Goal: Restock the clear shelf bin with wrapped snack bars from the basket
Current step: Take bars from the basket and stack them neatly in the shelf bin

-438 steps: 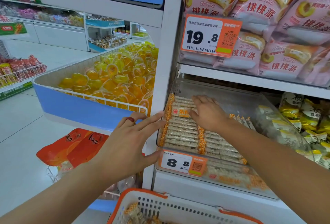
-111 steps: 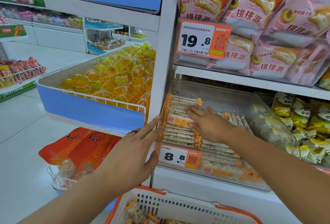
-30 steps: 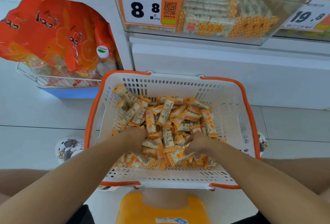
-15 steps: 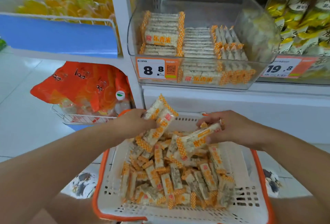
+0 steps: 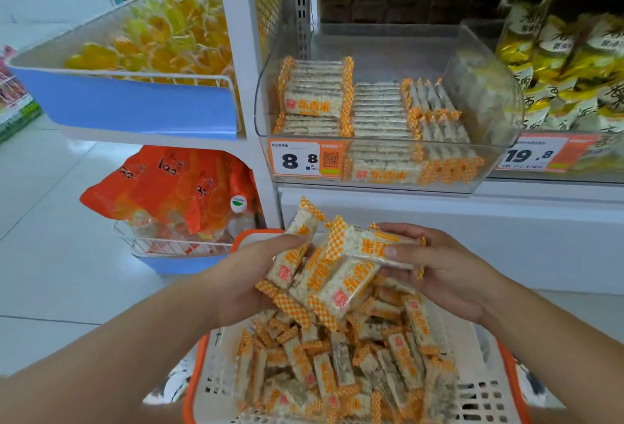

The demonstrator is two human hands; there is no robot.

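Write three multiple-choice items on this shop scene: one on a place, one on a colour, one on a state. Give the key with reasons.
1. Where does the white tag reading 8.8 sit?
A. on the front of the clear bin
B. on the basket
C. on the floor

2. What colour is the rim of the basket?
A. green
B. orange
C. black

3. What are the left hand and right hand doing?
A. hanging idle
B. pressing on the shelf
C. holding snack bars above the basket

Key: 1 A, the tag is fixed to the bin's front wall; 2 B, the rim shows orange round the white mesh; 3 C, fingers of both hands curl round a bundle of bars.
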